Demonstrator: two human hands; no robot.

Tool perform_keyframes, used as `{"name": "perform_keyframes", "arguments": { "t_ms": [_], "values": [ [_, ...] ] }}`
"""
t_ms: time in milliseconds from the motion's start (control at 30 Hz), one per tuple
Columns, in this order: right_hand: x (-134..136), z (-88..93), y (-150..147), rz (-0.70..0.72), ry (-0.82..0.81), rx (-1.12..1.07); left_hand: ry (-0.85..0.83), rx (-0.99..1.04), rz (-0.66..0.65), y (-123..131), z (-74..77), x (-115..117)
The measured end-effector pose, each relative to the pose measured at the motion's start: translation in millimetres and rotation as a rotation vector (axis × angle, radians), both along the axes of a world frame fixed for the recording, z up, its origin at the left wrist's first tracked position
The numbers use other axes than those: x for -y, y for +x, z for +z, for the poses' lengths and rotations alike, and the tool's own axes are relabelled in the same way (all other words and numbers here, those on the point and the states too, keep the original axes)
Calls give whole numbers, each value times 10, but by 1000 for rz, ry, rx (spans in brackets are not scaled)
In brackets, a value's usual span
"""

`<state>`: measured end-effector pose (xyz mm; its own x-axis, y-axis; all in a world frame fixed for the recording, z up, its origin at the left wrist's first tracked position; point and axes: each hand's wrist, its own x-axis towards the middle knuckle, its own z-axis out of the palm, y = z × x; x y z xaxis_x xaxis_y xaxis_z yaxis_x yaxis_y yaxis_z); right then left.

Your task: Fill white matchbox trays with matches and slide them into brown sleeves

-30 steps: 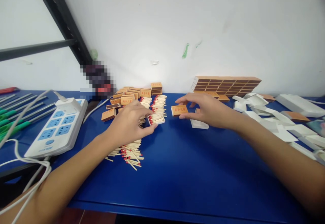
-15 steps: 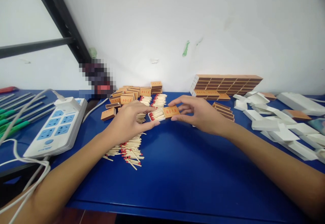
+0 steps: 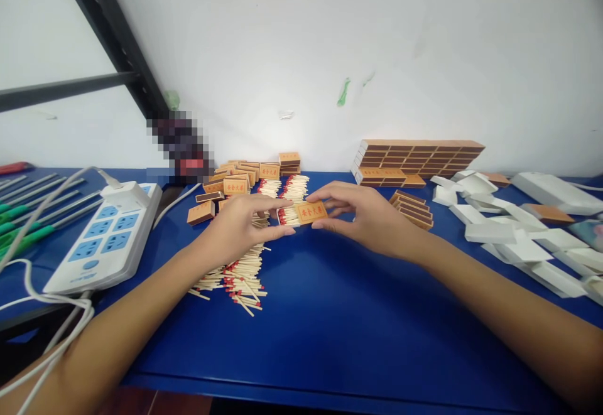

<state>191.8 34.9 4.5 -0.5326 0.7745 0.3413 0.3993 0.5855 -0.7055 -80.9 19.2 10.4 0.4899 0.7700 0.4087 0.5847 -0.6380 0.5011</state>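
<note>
Between my two hands is a matchbox: a white inner tray full of red-tipped matches (image 3: 287,215), partly inside an orange printed sleeve (image 3: 311,213). My left hand (image 3: 245,217) grips the tray's left end between thumb and fingers. With thumb and index finger, my right hand (image 3: 360,214) pinches the sleeve at its right end. A loose pile of matches (image 3: 245,277) lies below my left hand, and more matches (image 3: 296,185) lie in rows behind the held box.
Matchboxes (image 3: 235,184) are heaped at the back left. A neat stack of matchboxes (image 3: 419,156) stands against the wall; several sleeves (image 3: 412,208) lie beside my right wrist. White trays (image 3: 522,242) are scattered right. A power strip (image 3: 106,236) and green-handled tools (image 3: 28,239) lie left.
The sleeve has slid leftward over the tray, so fewer matches show. My right hand has moved slightly left with it, while my left hand stays at the tray's end.
</note>
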Motion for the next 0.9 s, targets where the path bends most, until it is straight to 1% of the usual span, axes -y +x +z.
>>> {"name": "perform_keyframes", "arguments": {
  "t_ms": [133,267,500,700,833,900],
  "values": [
    [66,20,-47,0,-29,-56,-25,36,18,-1,28,12],
    [161,39,-95,66,-30,-85,-37,113,-5,7,22,18],
    [327,129,-196,198,-68,-55,-124,138,-140,41,42,35],
    [345,81,-192,212,-51,-10,-159,170,-126,30,44,46],
    [389,111,-201,217,26,46,-174,175,-130,46,96,78],
    [427,131,-221,222,48,53,-224,187,-165,50,124,95]
  ]
}}
